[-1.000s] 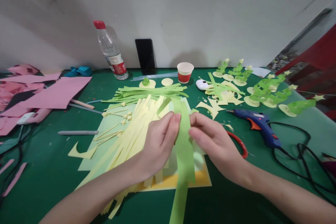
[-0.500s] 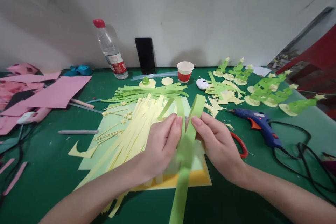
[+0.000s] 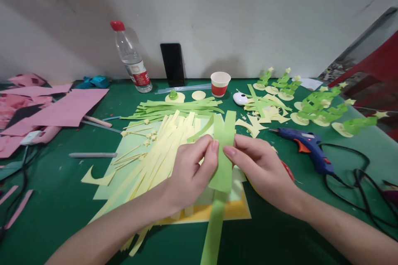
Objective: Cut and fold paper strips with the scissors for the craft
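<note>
we judge the work to be partway along. at the right of the green tabletop (image 3: 56, 182), several light green paper spirals (image 3: 317, 100) tipped with pale yellow stars stand on round pale yellow bases, and look finished to us. farther back, a pale yellow paper disc with a small green coil (image 3: 176, 97) and a bare pale yellow paper disc (image 3: 198, 95) seem unfinished; a heap of loose light green paper strips (image 3: 180, 109) lies uncoiled.

the light green paper strip (image 3: 223, 174) being handled is up over the middle, its lengths overlapping; we cannot tell whether it is one piece or more. our left hand (image 3: 194, 167) is closed, thumb pressing it against curled fingers. our right hand (image 3: 264, 167) is looser, thumb and forefinger pinching its right edge.
</note>
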Demonstrator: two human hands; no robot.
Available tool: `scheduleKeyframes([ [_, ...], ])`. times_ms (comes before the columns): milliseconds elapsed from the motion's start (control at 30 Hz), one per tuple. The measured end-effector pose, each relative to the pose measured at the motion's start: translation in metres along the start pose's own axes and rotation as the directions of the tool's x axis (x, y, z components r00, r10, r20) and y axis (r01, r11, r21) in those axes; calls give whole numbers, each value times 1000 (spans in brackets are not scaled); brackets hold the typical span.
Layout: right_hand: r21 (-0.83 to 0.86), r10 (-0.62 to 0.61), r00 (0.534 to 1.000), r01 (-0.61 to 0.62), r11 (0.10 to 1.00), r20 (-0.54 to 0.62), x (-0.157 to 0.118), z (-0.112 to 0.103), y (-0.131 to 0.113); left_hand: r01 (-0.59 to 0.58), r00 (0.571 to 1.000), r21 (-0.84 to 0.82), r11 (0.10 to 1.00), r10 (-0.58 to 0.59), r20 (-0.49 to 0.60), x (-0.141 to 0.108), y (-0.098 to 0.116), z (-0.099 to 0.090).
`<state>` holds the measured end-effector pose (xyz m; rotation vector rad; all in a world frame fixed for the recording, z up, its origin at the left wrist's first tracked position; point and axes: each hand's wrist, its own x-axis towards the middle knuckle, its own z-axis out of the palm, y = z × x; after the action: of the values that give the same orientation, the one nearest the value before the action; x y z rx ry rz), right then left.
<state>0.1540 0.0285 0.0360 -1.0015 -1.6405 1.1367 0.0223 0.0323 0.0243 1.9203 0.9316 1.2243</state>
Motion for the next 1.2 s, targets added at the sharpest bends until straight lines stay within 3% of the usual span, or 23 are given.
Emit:
scheduleKeyframes([
  [300, 41, 86, 994, -83, 996, -72, -7, 10, 8, -4, 1000, 1, 1000, 4, -14, 0, -2, 1],
  [733, 161, 52, 983, -23, 987, -178, -12, 18, 10, -78, 996, -55, 995, 76, -38, -6, -5, 9],
  [900, 222, 139, 965, -88, 971, -224, -16, 22, 13, -62, 997, -75, 995, 58, -49, -7, -6, 13],
  [1067, 312, 184, 967, -123, 942, -174, -17, 21, 16, -30, 999, -89, 996, 28, -29, -6, -7, 12],
  [1200, 293, 142, 987, -115, 949, -73, -12, 14, 12, 19, 999, -111, 994, -15, 39, -7, -7, 8],
])
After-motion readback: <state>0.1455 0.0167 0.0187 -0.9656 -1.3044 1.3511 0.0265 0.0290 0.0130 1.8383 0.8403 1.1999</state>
